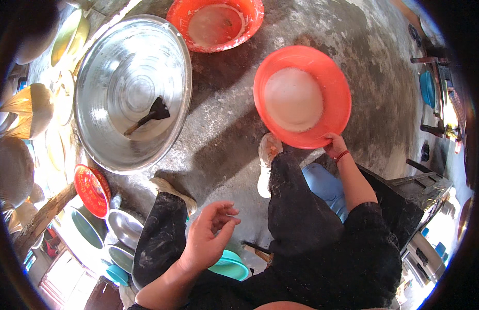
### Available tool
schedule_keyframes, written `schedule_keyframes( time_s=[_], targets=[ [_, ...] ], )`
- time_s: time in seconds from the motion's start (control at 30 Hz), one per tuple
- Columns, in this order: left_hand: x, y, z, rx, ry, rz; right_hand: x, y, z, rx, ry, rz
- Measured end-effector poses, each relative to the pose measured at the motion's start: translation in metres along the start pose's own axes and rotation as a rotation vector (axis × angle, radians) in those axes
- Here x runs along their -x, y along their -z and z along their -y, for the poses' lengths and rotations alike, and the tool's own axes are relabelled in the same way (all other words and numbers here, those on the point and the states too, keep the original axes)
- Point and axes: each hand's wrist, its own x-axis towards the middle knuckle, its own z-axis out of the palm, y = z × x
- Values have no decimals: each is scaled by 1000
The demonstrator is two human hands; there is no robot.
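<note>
My right hand (336,146) grips the near rim of an orange-red basin (336,85) on the right. Pale, milky liquid (293,99) lies in the bottom of this basin. Over my lap my left hand (211,235) is in the air, empty, its fingers loosely curled and the thumb apart from them. A wide metal basin (102,67) stands at the left, with a dark-bladed scraper (158,110) lying inside. Beyond it at the top is a second red basin (253,15), also with pale liquid in it.
A red patterned dish (98,194), a silver bowl (127,227) and a green bowl (87,227) stand at lower left near a wooden log (45,219). A turquoise basin (233,266) is between my legs. Black furniture (422,186) stands at my right.
</note>
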Motion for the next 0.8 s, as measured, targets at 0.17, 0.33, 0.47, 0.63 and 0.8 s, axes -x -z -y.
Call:
schedule_keyframes(
  time_s=[0.17,0.33,0.47,0.63,0.8],
  targets=[
    [5,3,-2,-2,21,-11,20,-52,53,12,274,-25],
    [8,5,0,72,25,-21,40,-121,116,-89,467,-95],
    [10,7,-1,63,22,-25,43,-174,166,-40,548,-43],
    [12,10,-1,24,21,-6,26,-253,214,-149,625,-127],
    [11,14,6,59,26,18,8,-326,244,-113,757,-164]
  ],
)
